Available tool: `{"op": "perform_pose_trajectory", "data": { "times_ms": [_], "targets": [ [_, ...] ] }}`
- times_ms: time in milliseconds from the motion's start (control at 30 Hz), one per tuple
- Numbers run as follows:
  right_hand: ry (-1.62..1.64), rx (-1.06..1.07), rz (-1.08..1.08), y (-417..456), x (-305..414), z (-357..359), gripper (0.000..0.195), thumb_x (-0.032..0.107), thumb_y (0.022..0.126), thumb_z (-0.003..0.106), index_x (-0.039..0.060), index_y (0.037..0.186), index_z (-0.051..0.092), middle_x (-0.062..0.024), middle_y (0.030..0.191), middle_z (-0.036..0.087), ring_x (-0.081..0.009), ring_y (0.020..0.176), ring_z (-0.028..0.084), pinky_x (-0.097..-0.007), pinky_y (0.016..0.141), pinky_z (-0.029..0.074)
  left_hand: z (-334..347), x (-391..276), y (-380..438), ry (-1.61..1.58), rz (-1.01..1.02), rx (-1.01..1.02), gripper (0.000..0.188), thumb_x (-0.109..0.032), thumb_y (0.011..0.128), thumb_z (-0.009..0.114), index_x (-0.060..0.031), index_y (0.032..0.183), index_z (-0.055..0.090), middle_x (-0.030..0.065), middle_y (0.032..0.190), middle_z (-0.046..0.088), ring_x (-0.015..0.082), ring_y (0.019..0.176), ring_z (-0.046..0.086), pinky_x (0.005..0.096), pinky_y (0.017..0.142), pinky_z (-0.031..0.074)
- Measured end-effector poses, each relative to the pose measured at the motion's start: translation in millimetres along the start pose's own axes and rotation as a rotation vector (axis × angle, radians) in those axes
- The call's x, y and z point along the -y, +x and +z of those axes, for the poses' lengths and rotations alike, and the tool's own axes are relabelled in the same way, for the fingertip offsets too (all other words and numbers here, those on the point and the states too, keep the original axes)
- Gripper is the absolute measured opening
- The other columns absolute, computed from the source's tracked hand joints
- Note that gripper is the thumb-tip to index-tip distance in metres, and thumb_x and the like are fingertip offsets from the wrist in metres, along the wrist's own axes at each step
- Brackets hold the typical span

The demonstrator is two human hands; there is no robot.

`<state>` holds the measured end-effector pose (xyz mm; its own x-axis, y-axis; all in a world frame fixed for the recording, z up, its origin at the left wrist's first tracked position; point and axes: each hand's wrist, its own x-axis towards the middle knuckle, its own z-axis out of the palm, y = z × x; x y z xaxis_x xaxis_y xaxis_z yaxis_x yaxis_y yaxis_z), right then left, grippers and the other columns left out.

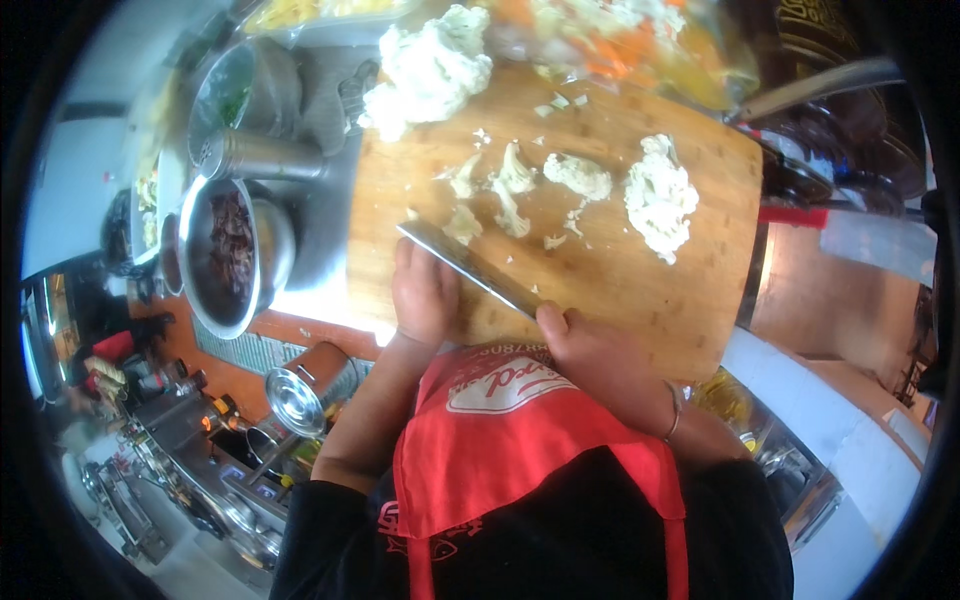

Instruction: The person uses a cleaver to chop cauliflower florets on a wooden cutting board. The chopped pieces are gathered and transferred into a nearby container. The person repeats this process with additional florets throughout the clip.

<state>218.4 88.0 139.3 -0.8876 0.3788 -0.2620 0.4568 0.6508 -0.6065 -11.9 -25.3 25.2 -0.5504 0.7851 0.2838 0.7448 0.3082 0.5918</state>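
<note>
My right hand (589,341) grips the handle of a kitchen knife (469,266). Its blade slants up and left above a wooden cutting board (675,307). At the blade's far end is my left hand (424,289), low over the board's near left part; its fingertips are partly hidden, so whether it holds anything is unclear. Just past the blade lies a small cauliflower floret (463,225), with several others, such as a floret (514,171), beyond it. A bigger cauliflower piece (660,199) rests on the right, and a large cauliflower head (435,71) at the far left corner.
Left of the board stand a steel bowl (274,240) of dark reddish pieces, a metal shaker (266,156) and another steel bowl (281,82) with something green. Plastic-wrapped chopped vegetables (615,49) lie behind. A long handle (817,86) juts in at right. A lidded pot (330,375) stands lower left.
</note>
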Motion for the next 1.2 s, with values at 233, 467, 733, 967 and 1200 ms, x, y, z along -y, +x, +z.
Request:
{"op": "perform_pose_trajectory", "data": {
  "times_ms": [233,467,733,967,1200],
  "targets": [
    [0.008,-0.221,-0.073,25.5,-0.6,5.8,0.020,0.005,0.092,0.061,0.0039,0.111,0.054,-0.0156,0.074,0.062,-0.0377,0.064,0.065,-0.0503,0.057,0.050,0.9,-3.9,-1.0,-0.007,-0.014,0.002,0.021,0.000,0.091,0.069,-0.0004,0.112,0.063,0.0235,0.103,0.062,0.0454,0.091,0.063,0.0517,0.076,0.053],
    [0.129,-0.128,0.091,12.3,-10.7,-12.1,0.021,0.007,0.096,0.060,0.0030,0.116,0.055,-0.0201,0.077,0.065,-0.0423,0.068,0.065,-0.0534,0.059,0.048,5.1,5.6,-8.7,-0.090,-0.128,-0.019,0.016,-0.002,0.094,0.072,-0.0001,0.106,0.061,0.0217,0.100,0.062,0.0438,0.088,0.062,0.0491,0.075,0.052],
    [0.084,0.052,0.077,-13.0,-14.4,-1.2,0.023,0.007,0.094,0.063,0.0019,0.115,0.054,-0.0213,0.082,0.068,-0.0450,0.075,0.067,-0.0538,0.064,0.050,5.8,4.4,-7.9,-0.102,-0.141,-0.014,0.016,-0.002,0.094,0.073,-0.0005,0.105,0.061,0.0217,0.100,0.062,0.0438,0.086,0.063,0.0485,0.075,0.052],
    [0.178,0.149,0.117,6.5,-2.8,-9.6,0.033,0.006,0.092,0.064,0.0000,0.121,0.051,-0.0208,0.084,0.067,-0.0439,0.079,0.068,-0.0526,0.066,0.051,7.6,7.0,-10.2,-0.056,-0.111,-0.029,0.015,-0.004,0.095,0.072,-0.0001,0.104,0.060,0.0223,0.098,0.061,0.0456,0.084,0.062,0.0500,0.073,0.052],
    [0.115,-0.059,-0.063,21.1,-8.5,18.0,0.041,0.004,0.089,0.064,-0.0032,0.127,0.050,-0.0209,0.080,0.065,-0.0433,0.072,0.066,-0.0543,0.063,0.050,8.5,8.4,-13.0,-0.034,-0.129,-0.004,0.015,-0.003,0.095,0.071,-0.0005,0.105,0.060,0.0229,0.099,0.062,0.0455,0.086,0.062,0.0506,0.075,0.052]
  ]
}}
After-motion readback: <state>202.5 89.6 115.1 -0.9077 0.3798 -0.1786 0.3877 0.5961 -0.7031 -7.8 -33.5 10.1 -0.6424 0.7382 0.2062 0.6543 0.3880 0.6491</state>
